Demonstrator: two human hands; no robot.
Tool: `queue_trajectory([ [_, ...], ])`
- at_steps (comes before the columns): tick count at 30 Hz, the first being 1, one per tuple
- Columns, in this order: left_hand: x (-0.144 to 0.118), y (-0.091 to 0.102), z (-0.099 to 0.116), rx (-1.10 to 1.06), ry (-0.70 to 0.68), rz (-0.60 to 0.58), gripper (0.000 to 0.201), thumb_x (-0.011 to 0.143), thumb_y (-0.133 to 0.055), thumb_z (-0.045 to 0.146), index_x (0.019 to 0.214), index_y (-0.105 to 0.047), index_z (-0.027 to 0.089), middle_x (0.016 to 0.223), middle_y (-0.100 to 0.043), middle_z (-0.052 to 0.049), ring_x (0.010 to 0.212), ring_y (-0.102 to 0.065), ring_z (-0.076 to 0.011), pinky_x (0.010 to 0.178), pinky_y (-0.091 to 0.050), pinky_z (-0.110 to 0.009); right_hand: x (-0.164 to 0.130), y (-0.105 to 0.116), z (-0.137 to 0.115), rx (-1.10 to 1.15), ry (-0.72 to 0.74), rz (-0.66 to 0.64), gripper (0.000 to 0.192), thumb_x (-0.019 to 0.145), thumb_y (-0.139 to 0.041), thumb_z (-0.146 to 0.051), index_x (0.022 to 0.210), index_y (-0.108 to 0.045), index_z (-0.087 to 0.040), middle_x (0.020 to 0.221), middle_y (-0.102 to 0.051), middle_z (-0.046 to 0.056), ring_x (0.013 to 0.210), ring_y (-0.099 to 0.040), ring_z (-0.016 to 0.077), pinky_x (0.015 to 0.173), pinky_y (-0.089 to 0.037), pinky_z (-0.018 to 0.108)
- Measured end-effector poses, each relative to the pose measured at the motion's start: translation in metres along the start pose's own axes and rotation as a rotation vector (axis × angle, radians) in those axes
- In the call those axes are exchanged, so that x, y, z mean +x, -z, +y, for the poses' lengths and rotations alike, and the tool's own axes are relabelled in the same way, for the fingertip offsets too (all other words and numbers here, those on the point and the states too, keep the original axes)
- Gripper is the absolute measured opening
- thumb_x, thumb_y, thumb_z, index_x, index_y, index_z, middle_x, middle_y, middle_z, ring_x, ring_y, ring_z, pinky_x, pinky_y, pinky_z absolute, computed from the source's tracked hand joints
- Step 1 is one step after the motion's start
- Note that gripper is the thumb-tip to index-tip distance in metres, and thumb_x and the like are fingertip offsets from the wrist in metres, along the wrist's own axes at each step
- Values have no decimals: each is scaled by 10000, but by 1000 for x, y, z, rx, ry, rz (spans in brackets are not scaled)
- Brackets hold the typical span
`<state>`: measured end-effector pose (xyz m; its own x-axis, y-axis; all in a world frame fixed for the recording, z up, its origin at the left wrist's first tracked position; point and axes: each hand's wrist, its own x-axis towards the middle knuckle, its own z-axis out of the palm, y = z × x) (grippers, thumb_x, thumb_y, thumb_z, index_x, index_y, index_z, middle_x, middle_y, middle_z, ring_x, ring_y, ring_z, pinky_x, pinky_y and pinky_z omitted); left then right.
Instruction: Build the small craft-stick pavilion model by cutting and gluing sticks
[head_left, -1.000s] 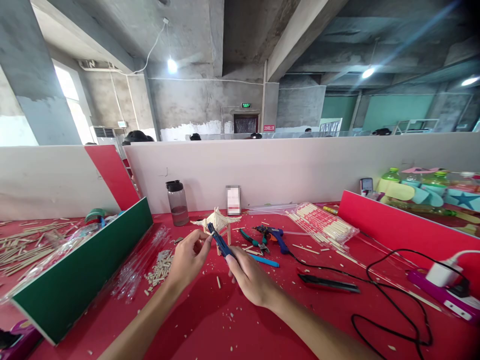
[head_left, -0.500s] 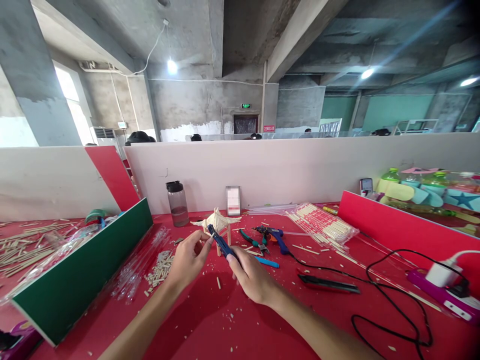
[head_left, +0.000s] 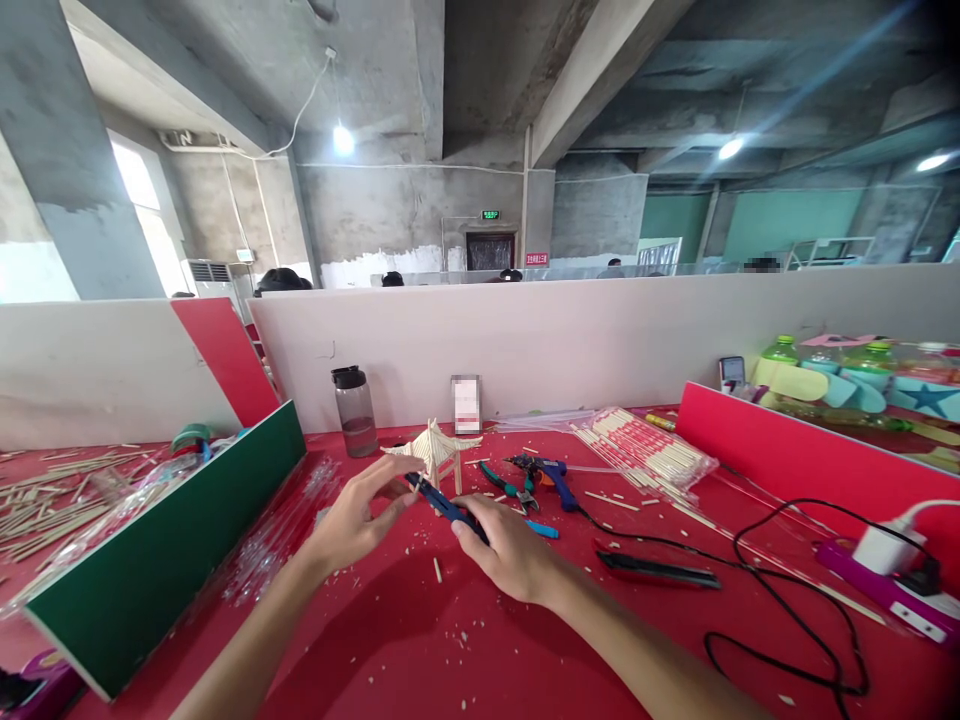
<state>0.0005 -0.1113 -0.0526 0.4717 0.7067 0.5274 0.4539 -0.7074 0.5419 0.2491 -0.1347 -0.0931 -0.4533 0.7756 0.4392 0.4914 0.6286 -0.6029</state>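
- We can't make out what the left hand (head_left: 352,520) pinches at the tip of the blue-handled cutting pliers (head_left: 439,498); too small.
- Right hand (head_left: 510,555) wraps the pliers' handles, hiding them, above the red worktop (head_left: 420,650).
- Both forearms reach forward, the small wooden stick pavilion model (head_left: 435,452) just behind.

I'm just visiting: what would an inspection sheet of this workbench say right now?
Surface: red table, strewn with small wood chips.
Job's things: blue-handled cutters; small stick-built model just behind them.
Clutter: stick bundle, glue gun, green pliers, bottle, green board.
Grips: right hand closed on the cutters' handles; left hand pinching at their tip, what it pinches too small to tell.
Cables: black cable loops to a power strip.
Surroundings: white partition, concrete ceiling; other people's heads beyond.
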Motion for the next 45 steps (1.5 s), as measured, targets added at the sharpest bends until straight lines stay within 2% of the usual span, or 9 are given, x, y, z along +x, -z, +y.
queue_trajectory([
  [5,2,-3,-5,-27,7,-6,226,976,-579,332,1095,-729,211,1242,-682,-115,1144,-645,-249,902,-581,-344,-1,5,0,-60,31,-59,286,1038,-443,-347,1198,-623,-193,1082,-674,83,974,-645,227,861,-464,309],
  [9,2,-5,-11,-53,69,-55,257,949,-620,323,1173,-709,233,1225,-703,-91,1082,-674,-228,896,-578,-331,0,9,3,-116,35,-90,303,1040,-442,-390,1188,-621,-194,1075,-662,82,965,-645,231,845,-461,308],
  [16,3,-9,-10,-47,82,-78,203,930,-631,266,1106,-733,252,1116,-735,-47,988,-689,-191,863,-560,-289,0,10,8,-204,11,-123,325,1050,-425,-440,1115,-611,-182,1056,-657,89,946,-653,245,806,-451,315],
  [27,1,-14,-17,-20,114,-76,220,912,-641,277,1110,-725,228,1115,-739,-71,986,-690,-211,883,-557,-320,-1,5,8,-266,-14,-147,295,1070,-355,-392,1129,-555,-184,1046,-705,104,942,-671,265,778,-406,317],
  [31,1,-16,-19,-23,124,-83,221,903,-642,290,1088,-736,217,1097,-741,-81,954,-694,-210,842,-565,-310,1,2,7,-350,-36,-149,344,1074,-320,-421,1059,-572,-188,948,-729,92,871,-691,260,729,-382,309],
  [35,1,-17,-20,-46,148,-84,233,891,-652,306,1083,-744,210,1085,-748,-87,939,-697,-219,843,-568,-324,3,3,9,-419,-69,-132,413,1065,-329,-487,1042,-603,-180,943,-752,113,890,-707,280,702,-366,310],
  [45,2,-17,-15,-29,214,-111,253,878,-667,321,1096,-745,218,1060,-768,-75,956,-691,-241,885,-555,-361,4,2,11,-336,-97,-136,453,1063,-355,-496,1028,-666,-168,956,-765,123,935,-711,273,755,-397,295],
])
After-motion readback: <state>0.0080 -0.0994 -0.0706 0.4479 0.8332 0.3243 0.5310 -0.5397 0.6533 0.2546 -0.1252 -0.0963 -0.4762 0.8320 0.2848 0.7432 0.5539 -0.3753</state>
